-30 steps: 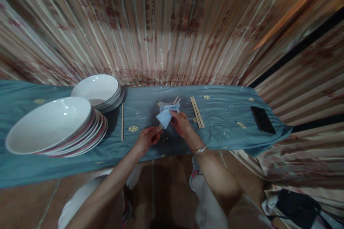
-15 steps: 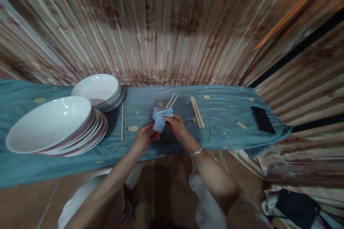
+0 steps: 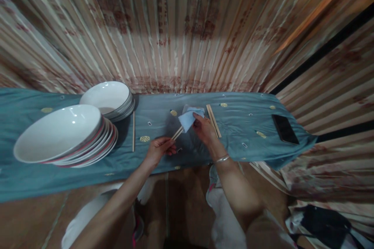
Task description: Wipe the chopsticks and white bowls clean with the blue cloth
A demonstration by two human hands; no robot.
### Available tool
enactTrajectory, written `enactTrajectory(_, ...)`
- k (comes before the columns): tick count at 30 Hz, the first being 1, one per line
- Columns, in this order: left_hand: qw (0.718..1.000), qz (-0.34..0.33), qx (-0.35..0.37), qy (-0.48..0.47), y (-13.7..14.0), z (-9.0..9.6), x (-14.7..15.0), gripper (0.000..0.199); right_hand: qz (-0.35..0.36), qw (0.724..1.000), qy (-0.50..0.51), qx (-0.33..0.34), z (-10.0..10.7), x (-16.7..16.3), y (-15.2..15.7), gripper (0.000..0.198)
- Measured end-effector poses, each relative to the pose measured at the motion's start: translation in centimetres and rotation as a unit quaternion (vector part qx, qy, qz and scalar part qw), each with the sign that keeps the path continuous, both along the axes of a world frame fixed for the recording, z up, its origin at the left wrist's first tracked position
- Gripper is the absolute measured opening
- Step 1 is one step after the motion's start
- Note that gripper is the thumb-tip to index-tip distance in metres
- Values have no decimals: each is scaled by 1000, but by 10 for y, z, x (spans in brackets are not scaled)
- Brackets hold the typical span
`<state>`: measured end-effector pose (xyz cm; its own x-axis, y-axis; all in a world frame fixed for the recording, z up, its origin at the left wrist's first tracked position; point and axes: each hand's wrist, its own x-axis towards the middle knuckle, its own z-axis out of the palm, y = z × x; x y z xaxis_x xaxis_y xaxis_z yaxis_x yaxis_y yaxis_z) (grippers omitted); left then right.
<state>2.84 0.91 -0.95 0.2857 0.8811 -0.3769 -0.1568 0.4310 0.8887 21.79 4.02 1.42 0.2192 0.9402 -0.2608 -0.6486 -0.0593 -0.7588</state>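
My left hand [image 3: 160,149] pinches the near ends of a pair of chopsticks [image 3: 177,134] above the table. A light blue cloth [image 3: 188,119] covers their far part, and my right hand [image 3: 203,126] is closed on that cloth, up and to the right of the left one. Just beyond the right hand lies a small bundle of chopsticks [image 3: 213,120], partly hidden by its fingers. A single chopstick [image 3: 133,131] rests on the tablecloth to the left, beside the dishes.
Stacked large white bowls [image 3: 62,134] stand at the left front, with a second stack of white bowls [image 3: 108,97] behind. A black phone [image 3: 285,129] lies toward the right end of the teal tablecloth [image 3: 242,124]. Pleated curtains [image 3: 187,39] hang along the back.
The cloth and right hand have moved right and away from my left hand. The chopsticks' near ends now show between the hands; their far ends no longer stick out beyond the cloth.
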Motion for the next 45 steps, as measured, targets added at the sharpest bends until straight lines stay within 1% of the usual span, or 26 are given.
enactTrajectory(5, 1000, -9, 0, 2, -4, -1, -2, 48, 11, 1000, -7, 9, -3, -4, -2, 21)
enactTrajectory(10, 1000, 1, -9, -15, -6, -1, -2, 46, 55, 998, -21, 3, -8, -22, -8, 21)
enactTrajectory(13, 999, 11, -16, -30, -5, 1, -1, 42, 77, 997, -24, 2, -11, -35, -12, 22)
enactTrajectory(18, 998, 46, -25, -45, -3, 3, -1, 29, 103, 994, -41, -11, -17, -52, -17, 25)
enactTrajectory(21, 997, 54, -25, -40, -4, 4, -1, 24, 109, 993, -41, -17, -19, -57, -18, 26)
enactTrajectory(25, 998, 53, -23, -35, -4, 6, -2, 23, 107, 993, -47, -13, -20, -60, -19, 27)
enactTrajectory(29, 998, 40, -20, -33, -3, 7, -1, 22, 112, 992, -53, -13, -18, -57, -19, 29)
enactTrajectory(32, 999, 26, -22, -36, -3, 7, -1, 26, 107, 992, -59, -7, -15, -51, -17, 28)
enactTrajectory(40, 999, -35, -15, -32, -8, 6, 1, 41, 53, 997, -51, 1, -7, -18, -8, 23)
enactTrajectory(45, 998, -60, -9, -22, -11, 4, 1, 41, 22, 999, -47, 8, -3, 2, -4, 23)
